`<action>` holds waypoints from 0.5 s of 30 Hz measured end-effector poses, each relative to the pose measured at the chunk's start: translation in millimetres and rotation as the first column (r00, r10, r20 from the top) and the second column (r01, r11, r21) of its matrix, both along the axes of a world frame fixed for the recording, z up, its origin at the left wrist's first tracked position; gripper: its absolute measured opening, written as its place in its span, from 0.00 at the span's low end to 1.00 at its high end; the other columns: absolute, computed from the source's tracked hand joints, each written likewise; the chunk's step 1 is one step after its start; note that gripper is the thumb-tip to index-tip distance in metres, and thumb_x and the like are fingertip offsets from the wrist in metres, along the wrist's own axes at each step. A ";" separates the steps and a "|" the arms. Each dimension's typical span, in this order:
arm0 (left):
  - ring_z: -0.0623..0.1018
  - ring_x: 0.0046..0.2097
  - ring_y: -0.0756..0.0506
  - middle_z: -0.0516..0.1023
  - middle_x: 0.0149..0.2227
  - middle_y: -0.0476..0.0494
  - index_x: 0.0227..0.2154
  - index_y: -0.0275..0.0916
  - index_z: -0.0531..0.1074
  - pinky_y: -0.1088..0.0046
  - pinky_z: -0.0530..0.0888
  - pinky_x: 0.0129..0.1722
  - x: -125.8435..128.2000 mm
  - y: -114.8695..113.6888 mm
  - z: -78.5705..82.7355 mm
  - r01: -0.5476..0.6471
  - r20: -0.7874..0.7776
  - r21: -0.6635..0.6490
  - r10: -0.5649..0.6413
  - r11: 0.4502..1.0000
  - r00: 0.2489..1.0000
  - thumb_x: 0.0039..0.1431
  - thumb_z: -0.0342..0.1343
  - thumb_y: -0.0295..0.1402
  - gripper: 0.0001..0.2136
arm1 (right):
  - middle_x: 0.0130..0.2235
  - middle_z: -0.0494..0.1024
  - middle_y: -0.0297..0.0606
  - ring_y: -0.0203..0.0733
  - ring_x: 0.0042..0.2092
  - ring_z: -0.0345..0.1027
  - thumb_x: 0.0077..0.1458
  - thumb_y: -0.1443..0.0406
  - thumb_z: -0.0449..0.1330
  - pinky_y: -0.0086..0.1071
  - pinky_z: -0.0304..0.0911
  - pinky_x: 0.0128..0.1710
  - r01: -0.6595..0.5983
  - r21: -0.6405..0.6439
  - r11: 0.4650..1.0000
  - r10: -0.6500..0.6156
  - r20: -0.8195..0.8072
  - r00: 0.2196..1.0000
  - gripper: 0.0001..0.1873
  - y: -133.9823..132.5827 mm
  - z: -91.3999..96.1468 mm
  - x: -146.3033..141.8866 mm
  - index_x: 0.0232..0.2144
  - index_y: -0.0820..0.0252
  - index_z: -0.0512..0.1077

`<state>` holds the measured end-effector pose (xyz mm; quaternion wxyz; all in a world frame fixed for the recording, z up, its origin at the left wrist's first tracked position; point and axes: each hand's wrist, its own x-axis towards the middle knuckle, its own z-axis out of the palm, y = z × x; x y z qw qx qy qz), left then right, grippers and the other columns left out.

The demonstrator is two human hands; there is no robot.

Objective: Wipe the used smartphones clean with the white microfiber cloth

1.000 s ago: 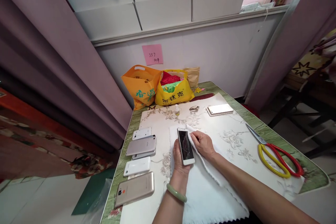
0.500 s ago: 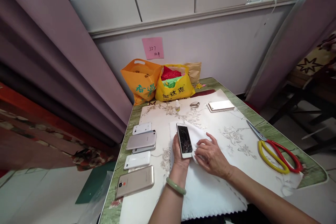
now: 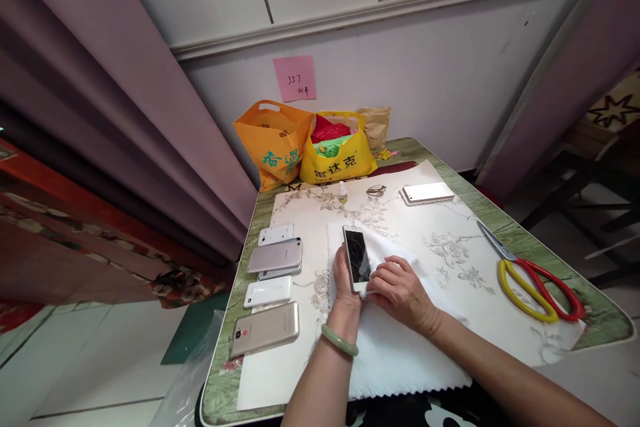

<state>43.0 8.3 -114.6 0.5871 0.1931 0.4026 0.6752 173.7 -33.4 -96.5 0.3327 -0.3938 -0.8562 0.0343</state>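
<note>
My left hand (image 3: 342,273), with a green bangle on its wrist, is closed round a white smartphone (image 3: 357,257) from below and the left. The phone's dark screen faces up and shows crack lines. At its lower right edge, my right hand (image 3: 397,288) has its fingers curled together on a bit of the white cloth (image 3: 400,340); the fingertips partly hide it. The rest of that cloth, with a scalloped edge, lies spread under both hands over the table's near side.
Several phones (image 3: 273,292) lie in a column at the left. Scissors (image 3: 530,280) with red and yellow handles rest at the right, and stacked phones (image 3: 429,193) farther back. A small bottle (image 3: 343,193), glasses (image 3: 376,191), an orange bag (image 3: 275,143) and a yellow bag (image 3: 337,159) stand or lie behind.
My right hand's fingers have curled in and come to the phone's lower edge with the cloth. The left hand still holds the phone. The whole view has shifted slightly.
</note>
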 end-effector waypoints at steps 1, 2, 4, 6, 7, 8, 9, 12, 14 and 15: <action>0.64 0.24 0.51 0.63 0.21 0.55 0.22 0.40 0.65 0.74 0.66 0.27 1.3 3.7 0.0 0.018 0.027 -0.007 -0.018 1.000 0.999 0.52 0.61 0.40 0.13 | 0.32 0.77 0.34 0.41 0.40 0.68 0.64 0.63 0.56 0.42 0.51 0.56 0.014 -0.029 0.999 -0.013 0.035 0.999 0.09 2.0 0.7 4.7 0.31 0.53 0.73; 0.62 0.23 0.52 0.61 0.20 0.56 0.21 0.40 0.64 0.75 0.64 0.25 2.6 6.4 -0.4 0.027 0.058 -0.014 -0.026 1.000 0.998 0.52 0.62 0.41 0.14 | 0.31 0.77 0.34 0.42 0.40 0.68 0.63 0.63 0.57 0.43 0.50 0.57 0.024 -0.051 0.998 -0.021 0.057 0.998 0.08 4.6 1.8 8.7 0.31 0.53 0.74; 0.61 0.22 0.53 0.60 0.20 0.57 0.22 0.40 0.63 0.76 0.62 0.24 4.3 8.6 -1.7 0.034 0.120 -0.031 -0.030 0.999 0.992 0.51 0.63 0.42 0.15 | 0.30 0.76 0.33 0.42 0.39 0.68 0.60 0.64 0.60 0.43 0.51 0.56 0.021 -0.091 0.996 -0.014 0.076 0.997 0.06 11.1 4.4 14.2 0.29 0.53 0.74; 0.61 0.22 0.54 0.60 0.21 0.57 0.23 0.40 0.63 0.76 0.62 0.24 4.9 8.0 -2.2 0.034 0.157 -0.039 -0.027 0.999 0.987 0.50 0.63 0.41 0.15 | 0.30 0.77 0.33 0.42 0.38 0.68 0.56 0.65 0.63 0.41 0.54 0.52 0.005 -0.143 0.990 0.009 0.098 0.995 0.04 18.2 6.9 16.9 0.28 0.53 0.74; 0.62 0.23 0.53 0.60 0.21 0.57 0.23 0.40 0.63 0.76 0.62 0.25 4.8 7.3 -1.8 0.039 0.173 -0.037 -0.032 0.999 0.984 0.50 0.64 0.40 0.15 | 0.31 0.77 0.33 0.42 0.38 0.68 0.54 0.66 0.64 0.39 0.56 0.49 0.007 -0.171 0.985 0.012 0.112 0.994 0.04 21.5 8.0 17.6 0.28 0.53 0.75; 0.62 0.23 0.53 0.61 0.21 0.57 0.23 0.40 0.63 0.76 0.62 0.25 4.6 6.5 -0.9 0.051 0.191 -0.034 -0.043 0.998 0.981 0.49 0.64 0.40 0.15 | 0.33 0.77 0.33 0.42 0.38 0.68 0.53 0.66 0.65 0.37 0.57 0.45 0.024 -0.200 0.980 0.001 0.127 0.992 0.04 24.5 8.8 18.1 0.27 0.52 0.75; 0.63 0.23 0.53 0.61 0.21 0.57 0.23 0.40 0.62 0.76 0.63 0.25 4.3 5.7 0.5 0.067 0.211 -0.034 -0.058 0.997 0.976 0.49 0.64 0.40 0.15 | 0.35 0.78 0.33 0.41 0.39 0.68 0.52 0.66 0.66 0.35 0.58 0.41 0.057 -0.230 0.971 -0.025 0.139 0.990 0.04 27.4 9.3 18.5 0.27 0.52 0.76; 0.62 0.22 0.53 0.60 0.20 0.58 0.22 0.40 0.61 0.75 0.63 0.24 3.5 3.5 5.4 0.132 0.269 -0.041 -0.116 0.990 0.956 0.49 0.64 0.39 0.16 | 0.38 0.77 0.32 0.39 0.38 0.71 0.50 0.67 0.64 0.30 0.57 0.33 0.190 -0.347 0.918 -0.152 0.134 0.979 0.04 36.4 9.3 18.5 0.27 0.51 0.77; 0.62 0.22 0.54 0.60 0.20 0.57 0.21 0.40 0.62 0.76 0.63 0.24 3.2 2.5 7.8 0.153 0.267 -0.033 -0.139 0.988 0.954 0.49 0.64 0.39 0.15 | 0.35 0.77 0.30 0.38 0.35 0.71 0.50 0.67 0.63 0.29 0.56 0.30 0.274 -0.428 0.861 -0.248 0.117 0.962 0.05 44.3 9.1 16.9 0.28 0.50 0.78; 0.63 0.22 0.54 0.61 0.20 0.57 0.22 0.39 0.63 0.76 0.64 0.24 3.2 2.2 8.5 0.155 0.252 -0.024 -0.144 0.988 0.957 0.49 0.64 0.39 0.15 | 0.34 0.78 0.30 0.38 0.34 0.71 0.51 0.67 0.62 0.29 0.56 0.30 0.307 -0.456 0.835 -0.293 0.105 0.950 0.05 48.9 9.3 15.5 0.28 0.51 0.78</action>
